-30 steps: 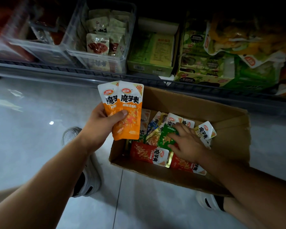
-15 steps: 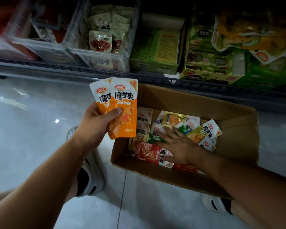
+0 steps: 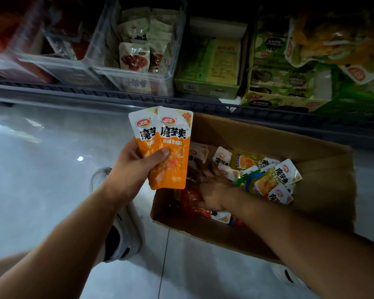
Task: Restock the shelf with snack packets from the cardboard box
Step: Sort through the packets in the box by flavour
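My left hand (image 3: 136, 167) grips two orange-and-white snack packets (image 3: 171, 147), fanned and held upright over the left edge of the cardboard box (image 3: 324, 186). The open box sits on the floor in front of the shelf and holds several mixed packets: red ones (image 3: 194, 201), yellow-green ones (image 3: 246, 161) and white ones (image 3: 286, 172). My right hand (image 3: 214, 188) is down inside the box with fingers spread flat over the packets at the left side. It is blurred, and I see nothing held in it.
The bottom shelf rail (image 3: 138, 98) runs across behind the box. On the shelf stand a clear plastic bin (image 3: 160, 67) of beige packets, green cartons (image 3: 207, 87) and yellow bags (image 3: 337, 39). My shoes (image 3: 121, 234) stand on the glossy tile floor beside the box.
My right hand slid leftward across the packets in the box, pushing them about. The left hand kept its hold on the two orange packets, nearly still.
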